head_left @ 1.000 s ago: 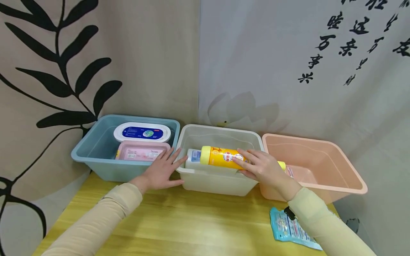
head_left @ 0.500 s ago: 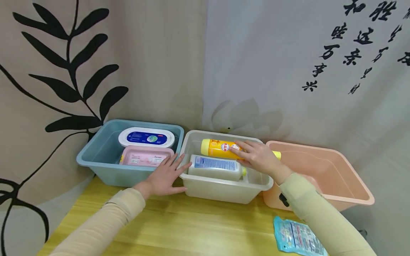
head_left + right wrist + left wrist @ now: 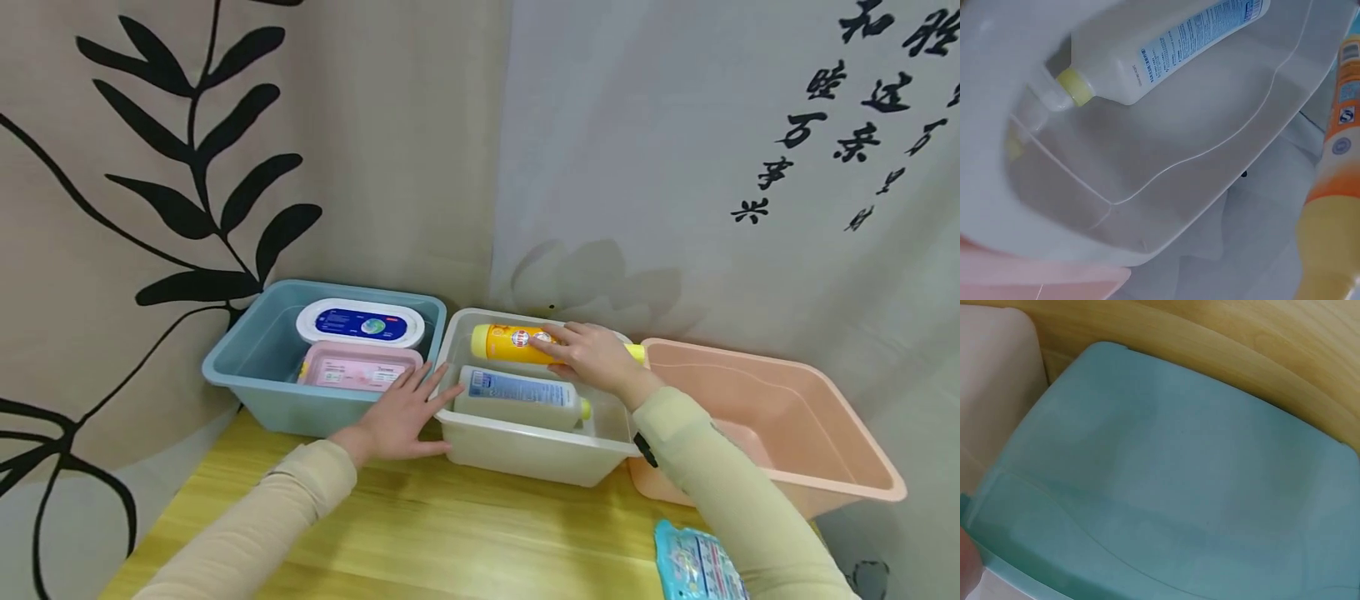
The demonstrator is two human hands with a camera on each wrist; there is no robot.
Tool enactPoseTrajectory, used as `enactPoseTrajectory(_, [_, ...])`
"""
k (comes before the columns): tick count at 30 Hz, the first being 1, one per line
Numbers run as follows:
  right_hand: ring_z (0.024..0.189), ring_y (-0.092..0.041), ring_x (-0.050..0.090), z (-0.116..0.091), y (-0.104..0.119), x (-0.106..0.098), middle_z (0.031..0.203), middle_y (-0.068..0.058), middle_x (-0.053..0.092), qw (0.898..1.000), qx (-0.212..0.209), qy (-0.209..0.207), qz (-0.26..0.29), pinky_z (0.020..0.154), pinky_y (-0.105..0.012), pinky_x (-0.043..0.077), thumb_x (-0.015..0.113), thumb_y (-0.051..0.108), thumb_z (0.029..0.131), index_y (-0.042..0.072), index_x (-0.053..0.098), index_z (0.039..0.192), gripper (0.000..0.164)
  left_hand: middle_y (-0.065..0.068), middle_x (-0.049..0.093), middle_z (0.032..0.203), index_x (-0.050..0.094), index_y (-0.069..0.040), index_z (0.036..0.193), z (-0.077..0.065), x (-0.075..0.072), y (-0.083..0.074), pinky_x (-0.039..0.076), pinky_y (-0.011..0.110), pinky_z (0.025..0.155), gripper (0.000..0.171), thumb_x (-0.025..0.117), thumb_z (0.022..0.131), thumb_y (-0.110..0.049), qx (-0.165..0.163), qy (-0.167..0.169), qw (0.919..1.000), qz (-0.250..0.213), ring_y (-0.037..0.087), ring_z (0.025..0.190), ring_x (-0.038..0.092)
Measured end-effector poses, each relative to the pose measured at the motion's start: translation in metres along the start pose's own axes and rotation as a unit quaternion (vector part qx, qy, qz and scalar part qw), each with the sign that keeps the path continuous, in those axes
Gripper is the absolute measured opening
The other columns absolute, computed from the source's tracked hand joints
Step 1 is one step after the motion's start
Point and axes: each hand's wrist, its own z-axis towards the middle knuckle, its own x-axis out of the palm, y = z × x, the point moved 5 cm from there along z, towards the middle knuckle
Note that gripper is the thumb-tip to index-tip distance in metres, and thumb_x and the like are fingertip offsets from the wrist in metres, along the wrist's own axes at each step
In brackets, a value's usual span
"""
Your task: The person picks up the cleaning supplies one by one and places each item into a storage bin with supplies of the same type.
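The right hand has the yellow bottle over the far side of the white bin, and laying it down there looks like the step in hand. The bottle lies roughly level, left to right, beyond the white bottle, which rests in the near half. To do it well, keep it parallel to that one and let it sink along the far wall. Its slim cap end reaches close to the right rim, by the peach bin — likely the spot that would catch, so a small shift left, or dipping one end first, should help. In the right wrist view the bottle overlaps the bin's far edge and looks higher than the rim; I cannot tell if any part touches. Best let go only once it is supported.

The right hand is palm down, its fingers over the top of the bottle and its thumb on the near side: a firm-looking hold around the body. Its forearm comes in from the near right, across the peach bin's near left part. The left hand holds nothing — fingers spread wide, at the near rims where the blue bin and white bin meet, handy for steadying.
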Motion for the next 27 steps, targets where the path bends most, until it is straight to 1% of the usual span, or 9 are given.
enactPoseTrajectory(5, [0.088, -0.026, 0.063, 0.012, -0.002, 0.011, 0.121, -0.012, 0.064, 0.999, 0.006, 0.031, 0.008, 0.075, -0.037, 0.056, 0.074, 0.029, 0.08, 0.02, 0.062, 0.125, 0.047, 0.015, 0.015, 0.157, 0.021, -0.024, 0.15, -0.001, 0.0, 0.001, 0.016, 0.056, 0.115, 0.084, 0.052, 0.083, -0.063, -0.003, 0.007, 1.0, 0.003, 0.041, 0.143, 0.015])
enactPoseTrajectory(10, [0.085, -0.026, 0.064, 0.023, -0.004, 0.02, 0.12, -0.011, 0.064, 0.999, 0.001, 0.05, 0.021, 0.073, -0.037, 0.056, 0.073, 0.03, 0.08, 0.021, 0.063, 0.123, 0.045, 0.015, 0.017, 0.156, 0.022, -0.024, 0.15, 0.0, -0.001, -0.001, 0.015, 0.056, 0.115, 0.084, 0.054, 0.083, -0.062, -0.005, 0.004, 1.0, -0.005, 0.041, 0.143, 0.016])
enactPoseTrajectory(14, [0.084, -0.026, 0.064, 0.027, -0.006, 0.029, 0.118, -0.009, 0.065, 0.997, -0.002, 0.065, 0.029, 0.072, -0.037, 0.056, 0.072, 0.03, 0.081, 0.021, 0.062, 0.123, 0.044, 0.015, 0.017, 0.156, 0.022, -0.024, 0.15, 0.001, 0.001, -0.002, 0.015, 0.055, 0.115, 0.084, 0.053, 0.083, -0.064, -0.005, 0.004, 1.0, -0.002, 0.04, 0.143, 0.015])
enactPoseTrajectory(17, [0.087, -0.027, 0.065, 0.029, -0.006, 0.035, 0.117, -0.009, 0.065, 0.996, -0.002, 0.08, 0.035, 0.074, -0.038, 0.056, 0.072, 0.03, 0.081, 0.021, 0.062, 0.123, 0.043, 0.015, 0.018, 0.156, 0.022, -0.025, 0.15, 0.002, 0.001, -0.003, 0.015, 0.055, 0.116, 0.084, 0.053, 0.082, -0.064, -0.005, 0.004, 1.0, -0.003, 0.04, 0.143, 0.015])
enactPoseTrajectory(19, [0.089, -0.027, 0.065, 0.031, -0.005, 0.038, 0.118, -0.01, 0.064, 0.995, -0.002, 0.091, 0.043, 0.075, -0.038, 0.056, 0.072, 0.03, 0.082, 0.021, 0.063, 0.123, 0.043, 0.015, 0.016, 0.157, 0.022, -0.025, 0.15, 0.003, 0.001, -0.003, 0.014, 0.055, 0.116, 0.084, 0.054, 0.082, -0.063, -0.007, 0.006, 0.9999, -0.007, 0.039, 0.143, 0.014])
enactPoseTrajectory(23, [0.089, -0.027, 0.065, 0.034, -0.001, 0.046, 0.119, -0.01, 0.064, 0.991, -0.007, 0.122, 0.054, 0.074, -0.038, 0.056, 0.072, 0.028, 0.081, 0.021, 0.064, 0.122, 0.042, 0.013, 0.013, 0.158, 0.02, -0.027, 0.15, 0.002, 0.002, -0.002, 0.012, 0.054, 0.117, 0.084, 0.053, 0.082, -0.064, -0.012, 0.015, 0.9998, -0.004, 0.038, 0.144, 0.013])
enactPoseTrajectory(27, [0.087, -0.025, 0.064, 0.037, 0.005, 0.057, 0.117, -0.007, 0.064, 0.988, -0.026, 0.149, 0.035, 0.073, -0.036, 0.055, 0.073, 0.031, 0.08, 0.024, 0.064, 0.122, 0.043, 0.012, 0.012, 0.158, 0.021, -0.026, 0.15, 0.001, 0.003, 0.0, 0.012, 0.054, 0.116, 0.084, 0.053, 0.082, -0.064, -0.013, 0.015, 0.9998, -0.001, 0.038, 0.144, 0.013])
